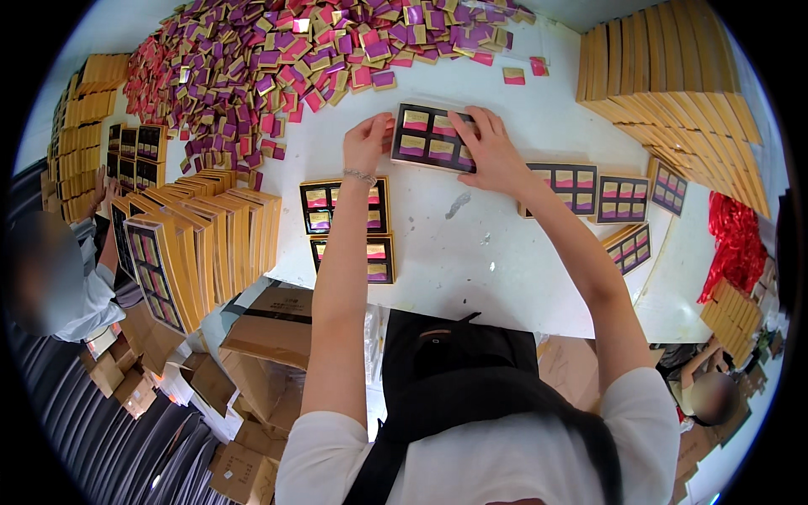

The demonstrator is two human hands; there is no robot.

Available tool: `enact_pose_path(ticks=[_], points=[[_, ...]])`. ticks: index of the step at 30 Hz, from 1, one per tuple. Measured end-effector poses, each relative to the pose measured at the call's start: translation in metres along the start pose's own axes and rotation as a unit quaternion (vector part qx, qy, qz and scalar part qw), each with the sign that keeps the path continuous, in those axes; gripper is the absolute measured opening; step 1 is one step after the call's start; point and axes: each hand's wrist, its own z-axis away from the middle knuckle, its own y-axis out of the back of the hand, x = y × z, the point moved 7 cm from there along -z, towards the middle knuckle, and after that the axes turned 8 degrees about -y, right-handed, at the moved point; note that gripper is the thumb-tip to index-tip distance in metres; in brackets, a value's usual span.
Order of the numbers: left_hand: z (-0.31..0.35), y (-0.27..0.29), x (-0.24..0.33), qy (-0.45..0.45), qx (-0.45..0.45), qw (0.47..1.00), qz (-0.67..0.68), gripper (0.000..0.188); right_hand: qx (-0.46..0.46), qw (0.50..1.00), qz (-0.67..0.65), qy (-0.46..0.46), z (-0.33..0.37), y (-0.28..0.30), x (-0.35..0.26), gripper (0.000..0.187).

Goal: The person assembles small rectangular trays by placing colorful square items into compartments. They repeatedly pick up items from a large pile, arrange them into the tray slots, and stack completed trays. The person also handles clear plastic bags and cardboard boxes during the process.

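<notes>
Step in hand: we judge that we are filling a shallow black tray with gold-edged compartments (429,136), which lies flat on the white desk (471,261) just short of the far heap.
Left hand (367,140): fingers curled at the tray's left edge, touching it; whether it pinches a packet we cannot tell.
Right hand (488,151): spread flat, pressing on the tray's right part.
Next move: we reckon it calls for seating packets squarely in the remaining cells.
Supply: the heap of small pink, purple and gold packets (295,59) lies far left.
Hidden: the right hand covers the tray's right cells, so its fill is unclear; finished trays (589,189) to the right bend at the rim.
</notes>
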Motion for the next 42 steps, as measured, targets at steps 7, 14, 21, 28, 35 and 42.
enact_pose_path(ticks=[7, 14, 21, 28, 35, 42], points=[[-0.011, 0.003, 0.004, -0.1, 0.02, 0.966, -0.238, 0.044, -0.034, 0.995, 0.083, -0.033, -0.013, -0.012, -0.003, 0.106], [0.011, -0.024, 0.02, -0.119, 0.066, 0.939, -0.317, 0.034, 0.108, 0.993, -0.031, -0.036, -0.063, 0.027, 0.058, 0.046], [0.041, -0.069, 0.022, -0.129, 0.026, 0.979, -0.153, 0.042, 0.212, 0.909, 0.359, 0.008, -0.122, 0.059, 0.099, 0.024], [0.122, 0.143, 0.058, -0.208, 0.224, 0.804, -0.51, 0.03, 0.276, 0.957, 0.071, 0.059, -0.052, 0.123, -0.012, 0.022], [0.111, 0.152, 0.04, -0.09, 0.159, 0.933, -0.31, 0.036, -0.097, 0.926, -0.364, -0.034, -0.043, 0.055, -0.122, 0.031], [0.122, 0.079, 0.094, 0.016, -0.169, 0.983, 0.065, 0.051, -0.142, 0.97, -0.19, 0.048, -0.038, 0.018, -0.172, 0.062]])
